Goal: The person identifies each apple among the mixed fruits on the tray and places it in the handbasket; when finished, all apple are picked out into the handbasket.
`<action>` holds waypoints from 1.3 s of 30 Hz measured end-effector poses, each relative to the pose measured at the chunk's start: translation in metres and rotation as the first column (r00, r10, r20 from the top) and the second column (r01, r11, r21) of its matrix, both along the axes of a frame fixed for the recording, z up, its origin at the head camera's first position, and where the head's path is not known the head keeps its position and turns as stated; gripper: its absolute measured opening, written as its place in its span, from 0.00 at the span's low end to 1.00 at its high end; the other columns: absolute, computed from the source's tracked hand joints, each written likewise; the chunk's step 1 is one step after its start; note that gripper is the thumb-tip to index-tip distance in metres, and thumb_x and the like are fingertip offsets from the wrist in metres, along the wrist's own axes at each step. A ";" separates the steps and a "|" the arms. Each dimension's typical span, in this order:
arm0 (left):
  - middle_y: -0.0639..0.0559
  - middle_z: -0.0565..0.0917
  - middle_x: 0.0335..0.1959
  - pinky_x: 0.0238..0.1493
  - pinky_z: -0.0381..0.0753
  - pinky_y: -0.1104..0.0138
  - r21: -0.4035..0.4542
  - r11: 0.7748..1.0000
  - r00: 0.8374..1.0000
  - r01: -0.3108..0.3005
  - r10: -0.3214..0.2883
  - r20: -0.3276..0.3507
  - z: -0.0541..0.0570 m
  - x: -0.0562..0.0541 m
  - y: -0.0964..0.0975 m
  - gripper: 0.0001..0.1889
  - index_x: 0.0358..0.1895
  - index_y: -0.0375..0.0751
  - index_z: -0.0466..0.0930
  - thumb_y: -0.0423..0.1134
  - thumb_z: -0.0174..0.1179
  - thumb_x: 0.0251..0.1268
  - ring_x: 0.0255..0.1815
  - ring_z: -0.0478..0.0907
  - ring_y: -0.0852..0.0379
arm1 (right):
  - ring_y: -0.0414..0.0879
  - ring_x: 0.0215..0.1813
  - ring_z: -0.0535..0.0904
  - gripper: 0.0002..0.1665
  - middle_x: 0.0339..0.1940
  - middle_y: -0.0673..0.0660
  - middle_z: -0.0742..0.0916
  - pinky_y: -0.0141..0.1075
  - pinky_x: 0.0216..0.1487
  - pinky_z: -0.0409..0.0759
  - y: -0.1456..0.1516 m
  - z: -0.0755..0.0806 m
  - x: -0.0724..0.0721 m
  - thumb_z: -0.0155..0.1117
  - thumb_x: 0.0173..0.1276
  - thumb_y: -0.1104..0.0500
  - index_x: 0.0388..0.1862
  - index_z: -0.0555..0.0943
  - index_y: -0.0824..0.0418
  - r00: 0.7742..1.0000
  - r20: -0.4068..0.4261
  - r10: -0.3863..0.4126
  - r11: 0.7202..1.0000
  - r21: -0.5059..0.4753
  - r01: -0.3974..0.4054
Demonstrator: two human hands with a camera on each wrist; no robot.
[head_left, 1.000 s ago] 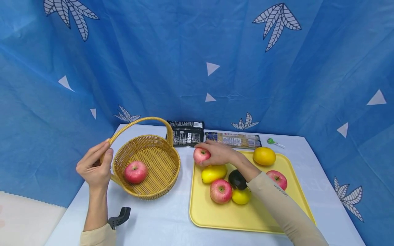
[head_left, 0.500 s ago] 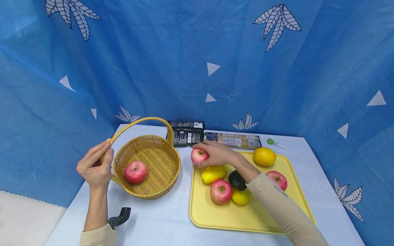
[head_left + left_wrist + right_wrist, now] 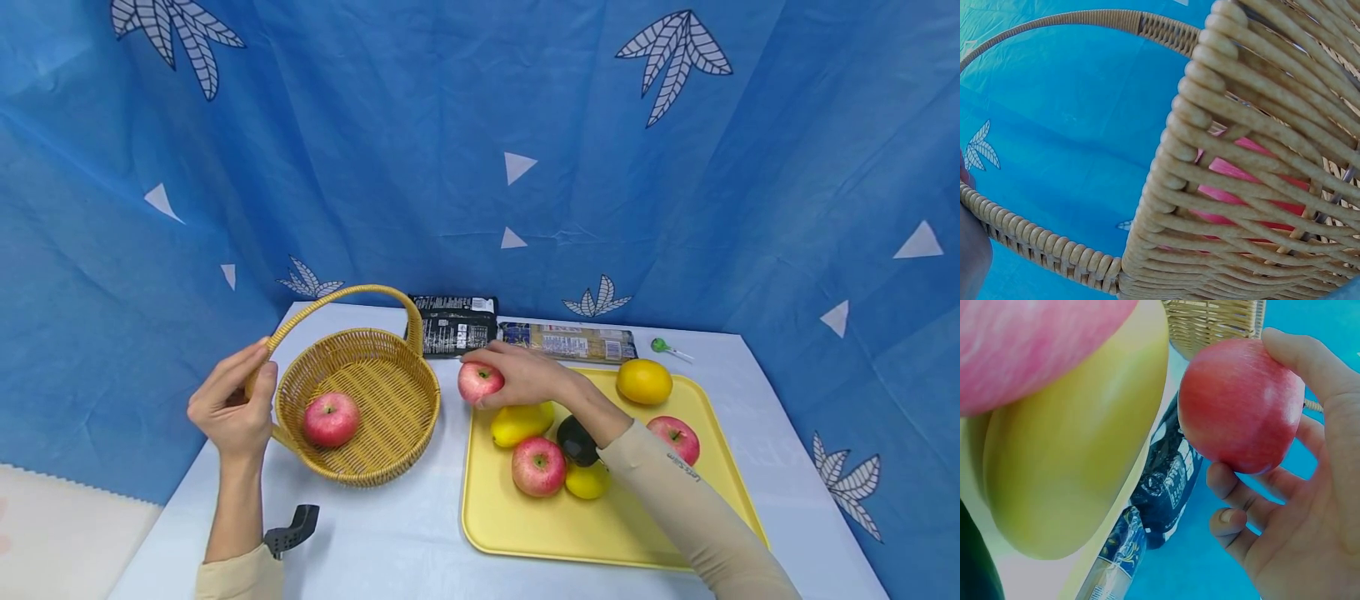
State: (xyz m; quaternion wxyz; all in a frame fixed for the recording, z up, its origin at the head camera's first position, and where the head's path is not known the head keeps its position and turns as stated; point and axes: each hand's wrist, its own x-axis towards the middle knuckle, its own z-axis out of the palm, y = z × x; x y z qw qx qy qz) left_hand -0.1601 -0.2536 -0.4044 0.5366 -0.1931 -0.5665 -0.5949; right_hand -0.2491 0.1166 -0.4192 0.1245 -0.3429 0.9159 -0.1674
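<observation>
My left hand grips the arched handle of a round wicker basket at the left of the table. Inside the basket lies one red apple, which shows through the weave in the left wrist view. My right hand holds another apple between thumb and fingers, over the far left corner of a yellow tray. In the right wrist view the held apple has the thumb on one side and fingertips beneath. Just below that hand a yellow mango-like fruit lies on the tray.
Also on the tray are an apple, a dark avocado-like fruit, a lemon, a second apple and an orange-yellow fruit. Behind lie a black packet, a long package and a green lollipop.
My right hand has shifted slightly left with the apple, toward the basket and past the tray's left edge. The left hand and the basket have stayed in place.
</observation>
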 end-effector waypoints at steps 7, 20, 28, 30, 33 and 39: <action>0.33 0.88 0.42 0.41 0.83 0.77 -0.018 1.000 1.000 -0.018 0.018 -0.005 0.001 -0.001 0.000 0.09 0.37 0.15 0.84 0.20 0.65 0.51 0.42 0.89 0.55 | 0.42 0.52 0.77 0.43 0.61 0.46 0.77 0.40 0.52 0.78 -0.002 0.003 0.001 0.67 0.58 0.30 0.73 0.67 0.30 1.000 -0.019 0.011 1.000 -0.004 -0.011; 0.33 0.88 0.42 0.38 0.82 0.78 -0.021 1.000 1.000 -0.012 0.012 0.003 0.001 0.000 -0.001 0.10 0.37 0.14 0.83 0.20 0.65 0.52 0.42 0.88 0.57 | 0.42 0.50 0.77 0.43 0.60 0.45 0.77 0.40 0.50 0.79 -0.009 0.011 0.005 0.66 0.58 0.30 0.73 0.67 0.29 1.000 -0.004 0.027 0.999 -0.027 -0.027; 0.32 0.88 0.42 0.40 0.83 0.77 -0.010 1.000 1.000 0.008 -0.008 -0.006 0.000 -0.001 -0.001 0.09 0.36 0.14 0.83 0.18 0.64 0.50 0.41 0.88 0.55 | 0.44 0.52 0.77 0.43 0.63 0.46 0.75 0.43 0.51 0.79 -0.013 0.015 0.007 0.66 0.57 0.30 0.73 0.66 0.28 0.999 -0.022 0.035 0.999 -0.029 -0.035; 0.32 0.88 0.41 0.41 0.83 0.77 -0.008 1.000 1.000 0.010 -0.010 -0.011 0.000 -0.001 -0.001 0.09 0.36 0.14 0.84 0.18 0.64 0.50 0.41 0.89 0.54 | 0.43 0.52 0.77 0.43 0.62 0.45 0.76 0.43 0.50 0.79 -0.015 0.016 0.008 0.67 0.57 0.30 0.72 0.67 0.28 0.999 -0.031 0.040 0.999 -0.036 -0.041; 0.32 0.88 0.41 0.42 0.84 0.76 -0.006 1.000 1.000 0.004 -0.004 -0.012 0.000 -0.001 -0.001 0.09 0.36 0.15 0.84 0.18 0.65 0.50 0.41 0.89 0.53 | 0.42 0.51 0.77 0.43 0.61 0.45 0.76 0.41 0.49 0.78 -0.017 0.017 0.009 0.68 0.57 0.31 0.72 0.67 0.29 0.998 -0.043 0.048 0.998 -0.043 -0.049; 0.32 0.88 0.40 0.40 0.83 0.77 0.016 1.000 1.000 -0.003 0.004 -0.026 0.000 0.000 0.001 0.08 0.34 0.15 0.85 0.18 0.65 0.49 0.39 0.88 0.53 | 0.39 0.48 0.77 0.44 0.60 0.44 0.76 0.37 0.48 0.78 -0.022 0.018 0.010 0.68 0.58 0.31 0.74 0.67 0.32 0.996 -0.051 0.069 0.996 -0.050 -0.072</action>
